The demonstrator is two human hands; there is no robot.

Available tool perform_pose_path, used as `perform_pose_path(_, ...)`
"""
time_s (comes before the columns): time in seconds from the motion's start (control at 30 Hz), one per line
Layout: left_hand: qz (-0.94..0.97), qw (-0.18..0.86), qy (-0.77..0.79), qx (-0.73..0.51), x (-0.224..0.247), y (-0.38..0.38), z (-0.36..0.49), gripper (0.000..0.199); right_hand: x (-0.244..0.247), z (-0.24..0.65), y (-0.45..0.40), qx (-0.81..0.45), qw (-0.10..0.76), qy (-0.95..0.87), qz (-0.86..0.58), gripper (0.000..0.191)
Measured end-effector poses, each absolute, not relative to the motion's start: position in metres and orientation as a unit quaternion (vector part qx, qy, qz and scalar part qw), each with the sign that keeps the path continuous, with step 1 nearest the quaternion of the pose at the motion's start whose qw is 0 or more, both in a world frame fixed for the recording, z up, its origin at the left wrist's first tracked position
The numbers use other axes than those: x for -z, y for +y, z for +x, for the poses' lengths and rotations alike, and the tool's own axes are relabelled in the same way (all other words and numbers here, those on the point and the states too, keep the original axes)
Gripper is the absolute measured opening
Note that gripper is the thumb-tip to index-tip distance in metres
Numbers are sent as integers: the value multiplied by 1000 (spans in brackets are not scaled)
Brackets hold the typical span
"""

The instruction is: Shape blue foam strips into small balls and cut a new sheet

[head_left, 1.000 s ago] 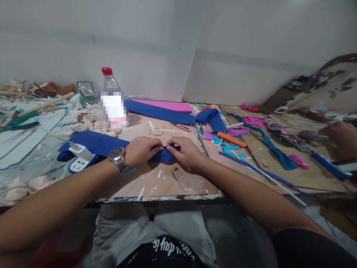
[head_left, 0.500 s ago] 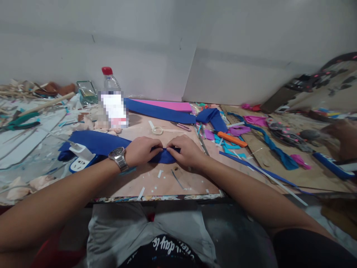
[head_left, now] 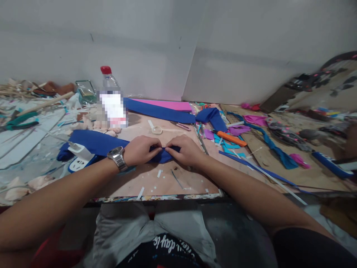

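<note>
A long blue fabric strip (head_left: 96, 142) runs from the left of the table to between my hands. My left hand (head_left: 141, 149) pinches its edge with thumb and forefinger. Close beside it, my right hand (head_left: 186, 149) pinches the same edge, the two thumb tips almost meeting. Between them the cloth (head_left: 162, 158) looks folded and hangs a little below the fingers. My other fingers are curled, and what lies under them is hidden. Just beyond my hands lies a small roll of pale tape (head_left: 157, 130) with a loose end.
A power strip (head_left: 80, 163) with a white plug sits by my left forearm. Behind stand a bottle (head_left: 110, 79) and a blurred phone. More blue fabric (head_left: 158, 112), an orange utility knife (head_left: 231, 138) and scraps lie farther right. A co-worker's hand (head_left: 353, 139) shows at the right edge.
Both my hands stay pinched on the blue strip in nearly the same place, with only slight finger movement. The view has shifted a little. The co-worker's hand at the right has moved.
</note>
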State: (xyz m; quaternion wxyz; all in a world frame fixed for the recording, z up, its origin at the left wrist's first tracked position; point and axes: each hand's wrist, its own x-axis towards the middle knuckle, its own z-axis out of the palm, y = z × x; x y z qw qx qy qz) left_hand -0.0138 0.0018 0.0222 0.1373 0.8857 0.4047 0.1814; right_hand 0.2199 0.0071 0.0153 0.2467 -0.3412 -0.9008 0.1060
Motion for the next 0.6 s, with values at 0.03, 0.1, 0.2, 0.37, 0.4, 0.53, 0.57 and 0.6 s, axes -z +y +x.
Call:
perform_pose_path(0.03, 884, 135, 408, -185, -22, 2, -15, 24, -15, 221, 8, -103, 247, -901, -342, 14)
perform_pose_path(0.1, 880, 131, 415, -191, -23, 3, -16, 24, -15, 222, 9, -98, 251, -899, -344, 14)
perform_pose_path(0.2, 876, 128, 423, -194, -24, 4, -17, 23, -15, 223, 11, -98, 257, -896, -349, 13)
perform_pose_path(0.37, 864, 117, 448, -196, -27, 5, -19, 24, -15, 224, 12, -106, 279, -881, -366, 12)
perform_pose_path(0.4, 861, 114, 454, -199, -27, 6, -19, 25, -16, 224, 12, -108, 284, -878, -370, 12)
perform_pose_path(0.53, 847, 99, 478, -212, -25, 10, -21, 28, -18, 224, 11, -108, 293, -868, -385, 13)
perform_pose_path(0.57, 844, 94, 483, -215, -24, 11, -22, 28, -18, 224, 11, -108, 293, -867, -389, 13)
perform_pose_path(0.6, 840, 90, 488, -218, -24, 11, -22, 28, -19, 224, 11, -107, 293, -865, -393, 13)
